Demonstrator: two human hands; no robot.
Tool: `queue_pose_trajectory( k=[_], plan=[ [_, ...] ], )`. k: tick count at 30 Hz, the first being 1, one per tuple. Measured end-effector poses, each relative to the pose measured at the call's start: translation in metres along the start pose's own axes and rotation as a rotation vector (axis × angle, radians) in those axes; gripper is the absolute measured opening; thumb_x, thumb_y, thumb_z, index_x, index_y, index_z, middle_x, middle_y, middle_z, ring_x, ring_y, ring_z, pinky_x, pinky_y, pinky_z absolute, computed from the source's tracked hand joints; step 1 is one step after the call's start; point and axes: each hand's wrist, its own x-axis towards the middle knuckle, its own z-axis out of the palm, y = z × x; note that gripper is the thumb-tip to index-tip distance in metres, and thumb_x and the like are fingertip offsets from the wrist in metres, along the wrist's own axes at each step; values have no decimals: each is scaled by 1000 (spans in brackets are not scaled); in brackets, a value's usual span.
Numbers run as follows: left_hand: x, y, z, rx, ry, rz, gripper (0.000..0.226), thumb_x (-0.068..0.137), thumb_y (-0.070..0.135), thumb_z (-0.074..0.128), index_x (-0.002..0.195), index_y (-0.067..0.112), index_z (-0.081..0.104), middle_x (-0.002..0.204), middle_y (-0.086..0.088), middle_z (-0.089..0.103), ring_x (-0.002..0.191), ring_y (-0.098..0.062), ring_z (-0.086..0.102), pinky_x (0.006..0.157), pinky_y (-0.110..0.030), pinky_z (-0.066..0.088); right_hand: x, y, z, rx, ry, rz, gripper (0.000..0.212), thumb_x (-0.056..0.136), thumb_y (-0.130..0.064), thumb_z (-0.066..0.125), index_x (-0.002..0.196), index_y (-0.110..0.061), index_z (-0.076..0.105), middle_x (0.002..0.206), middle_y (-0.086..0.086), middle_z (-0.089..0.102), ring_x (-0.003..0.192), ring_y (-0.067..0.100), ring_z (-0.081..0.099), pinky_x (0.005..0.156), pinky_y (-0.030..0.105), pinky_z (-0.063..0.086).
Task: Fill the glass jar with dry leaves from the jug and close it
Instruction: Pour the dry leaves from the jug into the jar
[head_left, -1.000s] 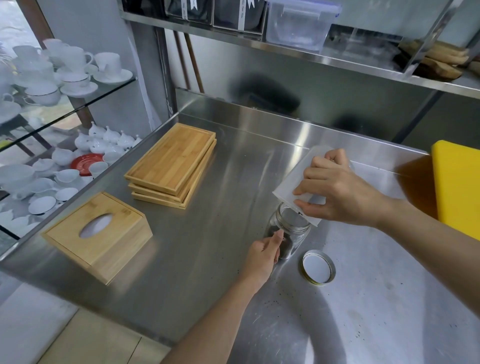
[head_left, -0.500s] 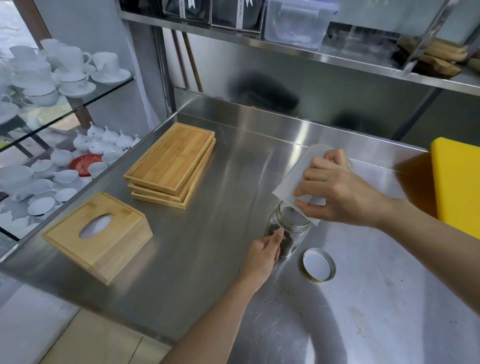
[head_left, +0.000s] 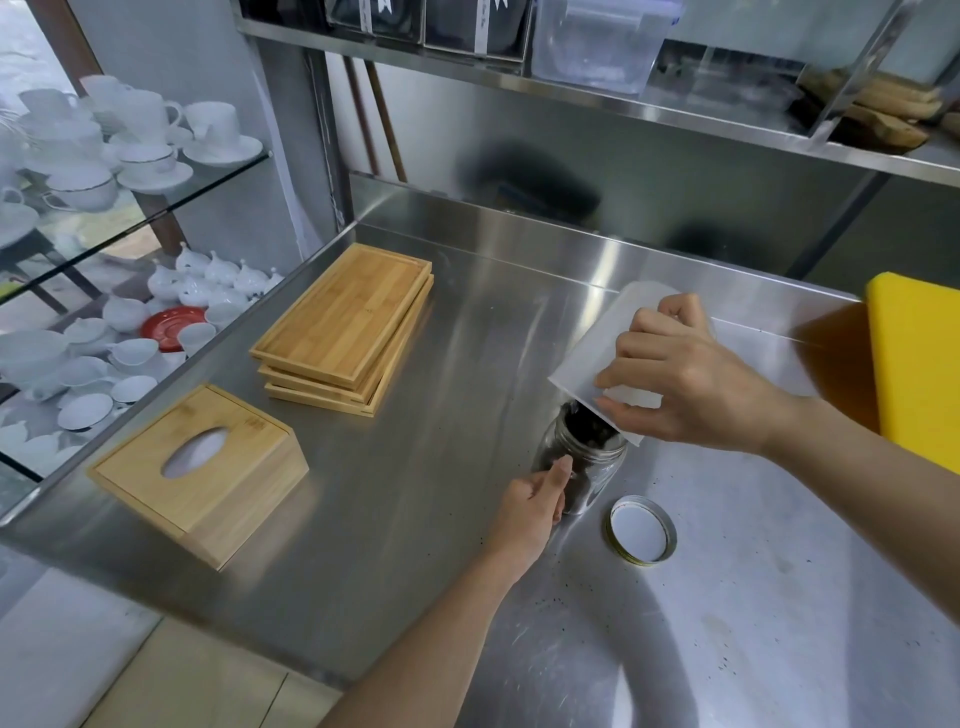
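A clear glass jar (head_left: 592, 470) stands upright on the steel counter (head_left: 415, 519), holding dark dry leaves up to near its neck. My left hand (head_left: 530, 512) grips the jar's lower side. My right hand (head_left: 691, 379) holds a white jug (head_left: 597, 353) tipped mouth-down over the jar's opening, with dark leaves visible at the jug's mouth (head_left: 589, 426). The jar's round metal lid (head_left: 640, 530) lies inside-up on the counter, just right of the jar.
A stack of bamboo trays (head_left: 345, 325) and a wooden tissue box (head_left: 200, 467) sit to the left. A yellow board (head_left: 919, 364) is at the right edge. Glass shelves of white cups (head_left: 104, 150) stand at the far left. Leaf crumbs dot the counter.
The leaves in the jar have risen and now show at its mouth. Both hands have stayed almost where they were.
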Motion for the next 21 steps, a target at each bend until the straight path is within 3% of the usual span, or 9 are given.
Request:
queue_pose_trajectory(
  k=[4, 9, 21],
  plan=[
    [1, 1, 0, -8, -6, 0, 58, 81, 63, 44, 46, 19, 37, 37, 10, 36, 37, -2, 32, 40, -9, 27, -1, 1, 2, -15, -1, -12, 19, 79, -25, 63, 73, -8, 69, 58, 7, 53, 61, 27, 48, 77, 33, 23],
    [2, 1, 0, -24, -6, -10, 57, 83, 58, 46, 49, 15, 35, 46, 4, 33, 38, -3, 31, 41, -7, 29, -5, 0, 4, -28, 3, -32, 33, 84, -31, 49, 72, -7, 69, 60, 9, 57, 61, 28, 51, 77, 36, 25],
    [5, -2, -1, -4, -6, -35, 57, 83, 60, 48, 48, 16, 34, 41, 9, 31, 38, -4, 29, 41, -8, 28, -13, 0, 9, -66, 43, -93, 25, 83, -25, 54, 76, -7, 68, 64, 11, 59, 72, 20, 38, 76, 39, 28]
  ],
)
